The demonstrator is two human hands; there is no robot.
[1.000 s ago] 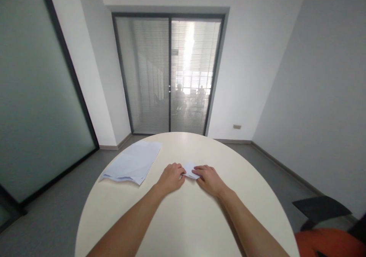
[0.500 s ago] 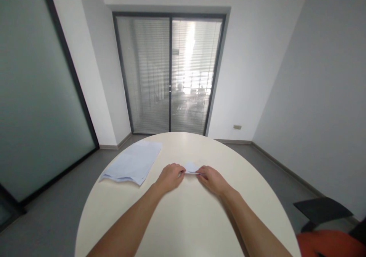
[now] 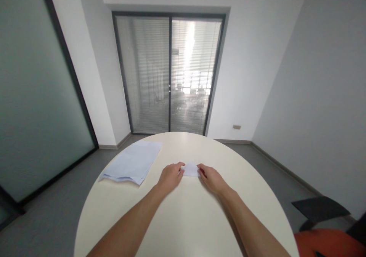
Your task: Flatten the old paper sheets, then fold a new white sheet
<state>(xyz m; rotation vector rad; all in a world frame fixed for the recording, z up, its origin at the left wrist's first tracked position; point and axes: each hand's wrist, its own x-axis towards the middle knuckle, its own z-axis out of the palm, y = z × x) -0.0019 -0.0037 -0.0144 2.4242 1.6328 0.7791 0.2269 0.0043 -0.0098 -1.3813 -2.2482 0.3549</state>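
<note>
A small folded piece of white paper [image 3: 190, 169] lies between my two hands near the middle of the round table. My left hand [image 3: 170, 177] has its thumb and fingertips at the paper's left edge, pinching it. On the opposite side, my right hand [image 3: 211, 178] is curled with its fingertips on the right edge. The paper has a straight near edge and narrows toward the far side. The fingers cover both of its ends.
A stack of white paper sheets [image 3: 133, 161] rests at the left of the white round table [image 3: 183, 219]. A red and black chair [image 3: 326, 241] stands at the lower right. Beyond the table is a glass door with blinds [image 3: 143, 77].
The paper's near part, raised edge-on between my fingers before, now lies flatter and shows more surface. My fingers have loosened slightly and shifted toward its side edges.
</note>
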